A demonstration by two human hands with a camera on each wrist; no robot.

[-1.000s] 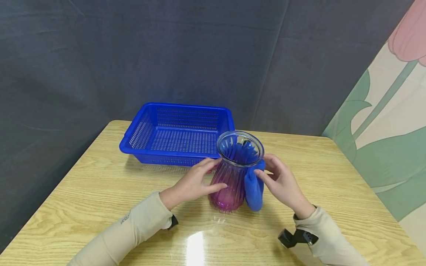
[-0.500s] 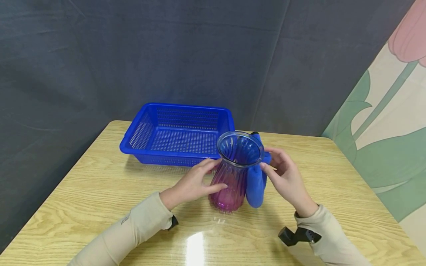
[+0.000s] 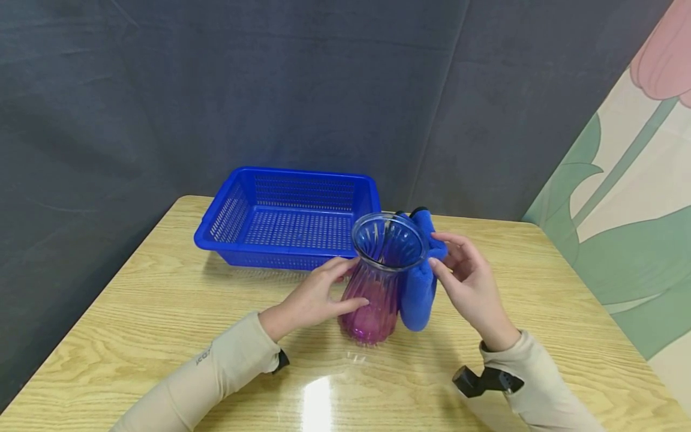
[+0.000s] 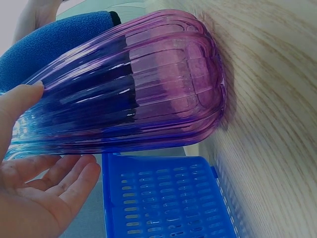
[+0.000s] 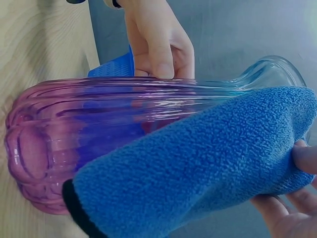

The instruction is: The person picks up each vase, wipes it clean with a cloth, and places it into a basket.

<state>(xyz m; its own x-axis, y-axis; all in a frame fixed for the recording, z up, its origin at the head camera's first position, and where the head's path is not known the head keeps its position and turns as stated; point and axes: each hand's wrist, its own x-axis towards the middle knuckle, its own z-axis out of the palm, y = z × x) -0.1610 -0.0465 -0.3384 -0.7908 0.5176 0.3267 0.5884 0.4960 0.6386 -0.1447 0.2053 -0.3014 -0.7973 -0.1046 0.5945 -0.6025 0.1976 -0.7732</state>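
Observation:
A ribbed glass vase (image 3: 369, 309), pink at its base and bluish at the flared rim, stands upright on the wooden table. My left hand (image 3: 313, 295) holds its left side, thumb across the front and fingers behind. Against the vase's right side hangs a blue cloth (image 3: 418, 300) with dark edging. Between thumb and fingers, my right hand (image 3: 476, 288) pinches the cloth near the vase's rim. In the right wrist view the fuzzy cloth (image 5: 198, 163) slants across the glass and covers part of it. The left wrist view shows the vase's pink base (image 4: 173, 79) on the tabletop.
Behind and left of the vase sits a blue perforated plastic basket (image 3: 286, 247), its near right corner partly behind the vase. A dark curtain (image 3: 302, 84) hangs along the table's far edge. At right is a flower-patterned panel (image 3: 631, 228).
My right hand has moved a little away and to the right with the cloth, whose dark-edged far end now shows behind the vase's rim. The left hand and vase have stayed put.

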